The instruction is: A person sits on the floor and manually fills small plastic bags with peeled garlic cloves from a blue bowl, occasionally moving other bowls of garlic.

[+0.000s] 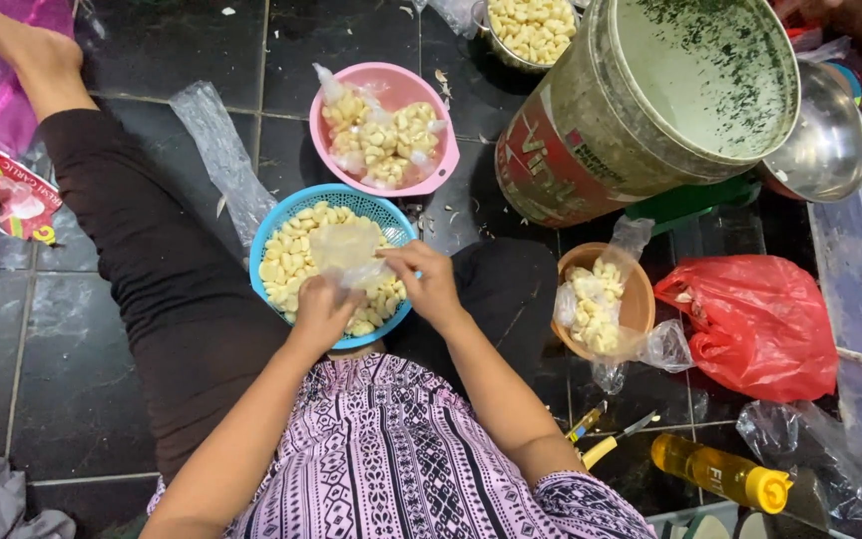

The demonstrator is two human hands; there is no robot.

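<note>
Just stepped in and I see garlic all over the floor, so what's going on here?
A person sits on the dark tiled floor, with both hands over a blue basket of peeled garlic cloves. The left hand and right hand hold a small clear plastic bag between them above the cloves. Nearby stand a pink bowl and a brown bowl, each with bagged cloves, beside a big tilted bucket.

A basket [273, 232] of garlic cloves [286, 265] sits on the person's lap, a second bowl [406, 92] just beyond it, a big bucket [591, 140] to the right, and a small bowl [638, 299] beside a bag [755, 319].
</note>
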